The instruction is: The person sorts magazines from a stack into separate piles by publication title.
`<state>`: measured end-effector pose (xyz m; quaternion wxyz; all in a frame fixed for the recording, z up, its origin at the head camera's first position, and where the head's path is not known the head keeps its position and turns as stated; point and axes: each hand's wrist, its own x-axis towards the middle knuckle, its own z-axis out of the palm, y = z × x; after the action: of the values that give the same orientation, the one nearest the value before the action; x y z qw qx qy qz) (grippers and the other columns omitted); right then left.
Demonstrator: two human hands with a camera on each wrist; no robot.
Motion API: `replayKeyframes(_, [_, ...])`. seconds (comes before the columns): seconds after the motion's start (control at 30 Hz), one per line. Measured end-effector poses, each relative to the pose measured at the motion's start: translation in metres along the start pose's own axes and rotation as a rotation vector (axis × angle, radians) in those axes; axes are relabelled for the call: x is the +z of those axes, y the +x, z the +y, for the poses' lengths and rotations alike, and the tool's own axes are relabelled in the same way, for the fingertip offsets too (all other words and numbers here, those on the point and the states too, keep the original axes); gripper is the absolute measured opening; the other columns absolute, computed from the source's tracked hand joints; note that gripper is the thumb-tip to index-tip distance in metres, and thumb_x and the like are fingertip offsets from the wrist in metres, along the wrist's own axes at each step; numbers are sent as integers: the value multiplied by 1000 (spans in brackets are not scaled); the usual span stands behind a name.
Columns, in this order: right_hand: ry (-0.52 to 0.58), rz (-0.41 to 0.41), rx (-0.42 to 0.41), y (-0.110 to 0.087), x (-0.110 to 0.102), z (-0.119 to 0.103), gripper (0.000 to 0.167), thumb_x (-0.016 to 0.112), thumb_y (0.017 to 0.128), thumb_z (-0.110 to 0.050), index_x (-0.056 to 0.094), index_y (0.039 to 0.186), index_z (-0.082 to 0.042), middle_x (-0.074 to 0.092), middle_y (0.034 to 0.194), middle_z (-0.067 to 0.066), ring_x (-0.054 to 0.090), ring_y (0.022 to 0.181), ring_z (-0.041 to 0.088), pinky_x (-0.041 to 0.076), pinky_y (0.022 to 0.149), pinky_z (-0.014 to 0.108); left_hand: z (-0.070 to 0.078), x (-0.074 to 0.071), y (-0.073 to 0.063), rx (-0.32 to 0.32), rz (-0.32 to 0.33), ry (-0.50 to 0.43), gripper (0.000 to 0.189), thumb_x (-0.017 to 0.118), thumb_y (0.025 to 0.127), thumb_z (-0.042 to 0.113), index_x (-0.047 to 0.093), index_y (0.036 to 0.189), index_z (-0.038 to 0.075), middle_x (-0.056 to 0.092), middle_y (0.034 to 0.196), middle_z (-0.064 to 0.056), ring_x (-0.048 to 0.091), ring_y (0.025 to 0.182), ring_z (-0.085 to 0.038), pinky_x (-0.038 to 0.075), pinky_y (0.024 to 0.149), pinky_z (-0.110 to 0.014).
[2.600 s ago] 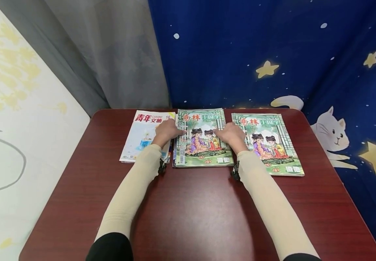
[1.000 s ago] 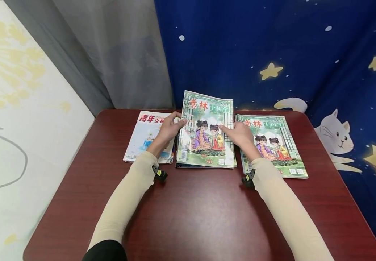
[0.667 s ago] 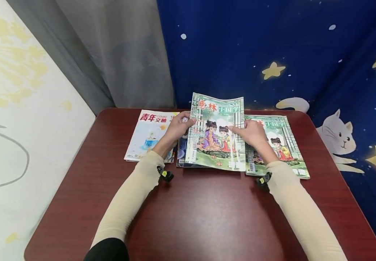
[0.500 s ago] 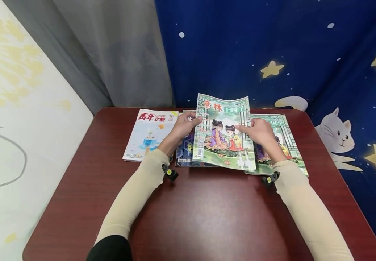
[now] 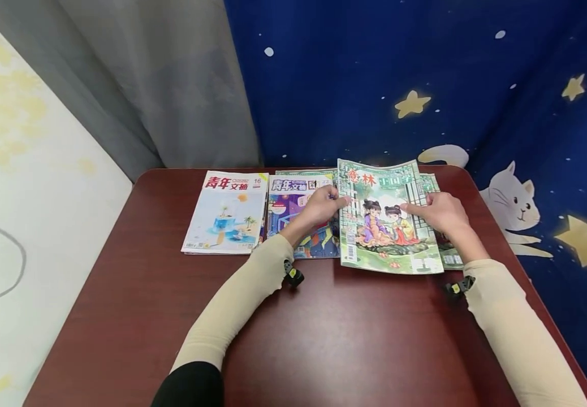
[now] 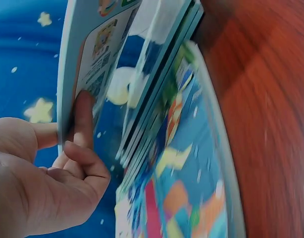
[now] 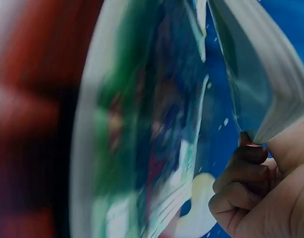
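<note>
Both hands hold a green-covered magazine (image 5: 390, 249) picturing two seated children, tilted up over the right-hand magazine stack (image 5: 453, 261). My left hand (image 5: 320, 208) pinches its left edge, thumb on the cover; the left wrist view shows fingers of that hand (image 6: 83, 119) behind the magazine. My right hand (image 5: 443, 215) grips the opposite edge, thumb across the front; in the right wrist view, curled fingers (image 7: 238, 196) are under the pages. A purple magazine (image 5: 280, 217) tops the middle pile, partly covered by my left hand. Most of the right stack is hidden.
A white-covered magazine (image 5: 222, 217) tops the left stack, beside the middle one. The piles lie along the back edge of the dark red table (image 5: 324, 328). Grey (image 5: 186, 85) and blue star-patterned curtains (image 5: 334, 85) hang right behind it.
Both hands have lifted the green magazine off the middle stack and carried it right, over the right stack. The purple cover beneath is now exposed.
</note>
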<state>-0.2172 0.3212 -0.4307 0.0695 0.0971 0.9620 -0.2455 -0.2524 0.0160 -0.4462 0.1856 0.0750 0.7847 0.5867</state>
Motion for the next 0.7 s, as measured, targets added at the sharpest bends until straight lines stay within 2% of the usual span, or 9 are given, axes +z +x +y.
replayKeyframes(0.07, [-8,-5,16,0,-1,12,62,71,92,-65,50,82,-7,44,69,4,47,70,24,35,62,36,1,12,2,-15,-26,8,31,68,105,30,46,95,12,52,74,-8,55,70,-27,39,61,-37])
replayKeyframes(0.13, [4,-16,37,-2,-3,24,63,71,92,-65,57,90,-3,52,71,6,52,72,24,38,63,35,1,24,6,-27,-48,5,31,68,105,29,45,94,12,55,78,-9,57,72,-30,39,63,-40])
replayKeyframes(0.2, [8,-16,55,-4,-4,35,65,70,93,-66,61,96,-1,58,75,7,56,74,25,40,63,34,1,35,10,-27,-61,17,33,68,105,27,44,91,11,56,81,-8,64,77,-34,40,64,-40])
replayKeyframes(0.3, [9,-5,70,-4,-3,49,67,68,93,-66,61,100,0,62,79,10,59,77,26,41,64,35,1,48,17,-21,-68,63,37,67,106,25,41,83,11,50,75,-4,71,81,-37,41,61,-39])
replayKeyframes(0.37, [-8,7,80,-3,-2,56,65,67,94,-67,57,94,-2,58,78,10,56,78,28,39,65,36,2,55,21,-22,-75,114,42,66,106,25,39,77,13,45,70,-3,75,84,-36,42,59,-36])
replayKeyframes(0.47, [-23,5,102,-3,-2,65,66,65,94,-68,56,95,-2,57,79,11,55,80,30,38,66,37,5,61,28,-44,-99,207,47,66,107,28,39,70,14,45,62,-2,76,77,-26,41,55,-32])
replayKeyframes(0.53, [-22,5,119,-2,-3,70,67,64,95,-68,56,97,-1,59,82,12,56,82,31,39,66,38,7,64,32,-47,-106,299,50,66,106,32,43,66,15,47,59,0,70,63,-19,40,53,-29])
replayKeyframes(0.6, [-17,12,129,-2,-5,74,69,64,95,-69,56,99,0,61,83,13,57,82,31,40,66,38,8,66,36,-40,-105,405,54,67,105,35,43,61,16,43,54,3,55,51,-11,37,52,-27])
replayKeyframes(0.7, [-11,18,138,0,-6,79,71,64,95,-69,55,101,1,62,86,15,59,83,32,42,67,37,7,68,41,-8,-90,543,59,68,104,38,41,55,19,34,50,7,32,45,-11,36,53,-25])
